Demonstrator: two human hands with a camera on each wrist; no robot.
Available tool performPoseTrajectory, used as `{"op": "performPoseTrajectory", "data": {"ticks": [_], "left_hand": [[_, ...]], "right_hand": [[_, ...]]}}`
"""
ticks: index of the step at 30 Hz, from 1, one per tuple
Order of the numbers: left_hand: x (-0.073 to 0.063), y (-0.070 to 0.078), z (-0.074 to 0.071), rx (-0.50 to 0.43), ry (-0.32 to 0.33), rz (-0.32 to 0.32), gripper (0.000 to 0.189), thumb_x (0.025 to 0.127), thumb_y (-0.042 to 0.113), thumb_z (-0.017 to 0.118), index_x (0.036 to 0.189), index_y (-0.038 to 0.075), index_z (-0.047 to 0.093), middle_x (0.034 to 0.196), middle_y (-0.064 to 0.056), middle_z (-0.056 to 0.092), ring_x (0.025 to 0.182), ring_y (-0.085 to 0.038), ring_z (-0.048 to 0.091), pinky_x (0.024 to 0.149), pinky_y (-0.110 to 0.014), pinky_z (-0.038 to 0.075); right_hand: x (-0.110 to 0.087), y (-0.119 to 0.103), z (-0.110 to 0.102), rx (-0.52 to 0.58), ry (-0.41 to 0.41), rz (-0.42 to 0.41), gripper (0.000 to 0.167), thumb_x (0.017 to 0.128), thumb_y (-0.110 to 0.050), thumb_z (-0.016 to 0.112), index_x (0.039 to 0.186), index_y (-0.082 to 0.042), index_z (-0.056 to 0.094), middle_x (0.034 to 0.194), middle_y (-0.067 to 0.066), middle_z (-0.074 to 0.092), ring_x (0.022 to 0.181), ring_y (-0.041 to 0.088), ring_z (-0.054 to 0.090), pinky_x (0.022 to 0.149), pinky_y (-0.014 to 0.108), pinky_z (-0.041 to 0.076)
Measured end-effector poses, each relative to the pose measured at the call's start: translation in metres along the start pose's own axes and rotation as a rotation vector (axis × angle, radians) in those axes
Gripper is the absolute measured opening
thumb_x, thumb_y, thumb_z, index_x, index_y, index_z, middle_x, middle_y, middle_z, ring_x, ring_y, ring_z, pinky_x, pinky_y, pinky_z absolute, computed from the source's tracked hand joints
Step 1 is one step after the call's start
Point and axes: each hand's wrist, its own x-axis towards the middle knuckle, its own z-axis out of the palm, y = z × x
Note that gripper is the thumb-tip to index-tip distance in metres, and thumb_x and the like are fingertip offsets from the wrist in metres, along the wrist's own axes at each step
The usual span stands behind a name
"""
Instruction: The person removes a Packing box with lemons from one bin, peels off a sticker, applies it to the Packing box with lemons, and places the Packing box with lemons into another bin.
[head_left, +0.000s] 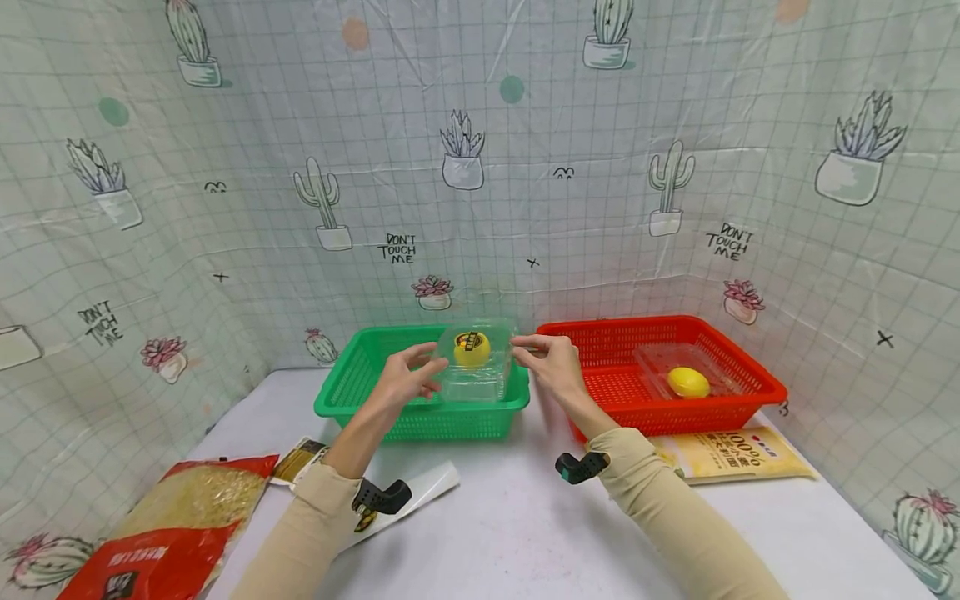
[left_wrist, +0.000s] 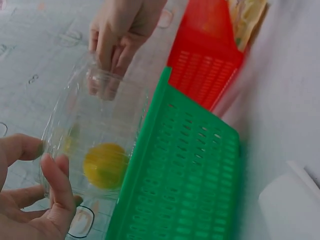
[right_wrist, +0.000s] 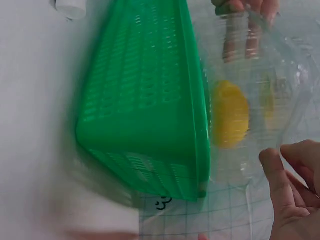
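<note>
A clear plastic box [head_left: 487, 385] with a lemon [head_left: 471, 353] inside is held up over the right part of a green basket [head_left: 420, 425]. A dark label sits on its lid, in front of the lemon. My left hand [head_left: 405, 377] holds the box's left edge, with thumb and fingers bent about it in the left wrist view. On the opposite side, my right hand [head_left: 551, 362] pinches the box's right edge between thumb and forefinger. Through the clear wall, the lemon [left_wrist: 105, 166] shows near the basket's rim. The basket's inside is partly hidden by the box.
To the right stands a red basket [head_left: 675, 417] holding another clear box [head_left: 652, 358] with a lemon [head_left: 687, 382]. A yellow packet [head_left: 738, 457] lies before it. At front left lie a red bag [head_left: 150, 558] of pale pieces, a small packet [head_left: 300, 460] and a white package [head_left: 423, 492].
</note>
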Motion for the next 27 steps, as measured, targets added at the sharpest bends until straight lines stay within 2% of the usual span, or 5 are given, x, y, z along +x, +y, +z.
{"op": "performPoseTrajectory", "data": {"ticks": [8, 14, 17, 23, 27], "left_hand": [[0.012, -0.007, 0.001, 0.008, 0.030, -0.032, 0.060, 0.097, 0.024, 0.063, 0.150, 0.011, 0.039, 0.148, -0.019, 0.044, 0.074, -0.015, 0.064, 0.067, -0.024, 0.055], [0.021, -0.012, 0.003, 0.053, 0.027, -0.053, 0.062, 0.097, 0.024, 0.063, 0.152, 0.011, 0.036, 0.152, -0.020, 0.038, 0.087, -0.030, 0.068, 0.068, -0.025, 0.058], [0.023, -0.013, 0.002, 0.086, 0.023, -0.046, 0.064, 0.097, 0.025, 0.062, 0.153, 0.011, 0.034, 0.153, -0.020, 0.037, 0.098, -0.038, 0.067, 0.070, -0.028, 0.059], [0.030, -0.015, 0.001, 0.228, -0.019, -0.055, 0.066, 0.097, 0.027, 0.062, 0.153, 0.008, 0.032, 0.153, -0.023, 0.038, 0.102, -0.037, 0.068, 0.074, -0.032, 0.059], [0.034, -0.016, 0.000, 0.322, -0.048, -0.086, 0.068, 0.097, 0.030, 0.063, 0.153, 0.008, 0.032, 0.153, -0.023, 0.038, 0.115, -0.037, 0.063, 0.083, -0.036, 0.058]], "right_hand": [[0.003, -0.003, 0.005, -0.020, -0.167, 0.068, 0.039, 0.096, -0.030, 0.064, 0.129, -0.008, 0.065, 0.129, 0.015, 0.066, 0.104, 0.027, 0.071, 0.093, 0.042, 0.055], [0.008, 0.003, 0.010, -0.113, -0.340, -0.009, 0.068, 0.084, -0.037, 0.077, 0.141, -0.009, 0.053, 0.148, 0.016, 0.050, 0.128, 0.033, 0.057, 0.101, 0.046, 0.050], [0.009, 0.006, 0.013, -0.172, -0.402, -0.056, 0.073, 0.083, -0.038, 0.078, 0.144, -0.010, 0.050, 0.151, 0.017, 0.045, 0.133, 0.035, 0.052, 0.103, 0.050, 0.048], [0.011, 0.009, 0.018, -0.271, -0.401, -0.072, 0.066, 0.082, -0.035, 0.079, 0.139, -0.011, 0.056, 0.145, 0.017, 0.052, 0.124, 0.034, 0.060, 0.100, 0.048, 0.050], [0.012, 0.008, 0.021, -0.347, -0.398, -0.107, 0.058, 0.083, -0.032, 0.079, 0.133, -0.008, 0.062, 0.134, 0.016, 0.062, 0.113, 0.031, 0.064, 0.091, 0.043, 0.055]]}}
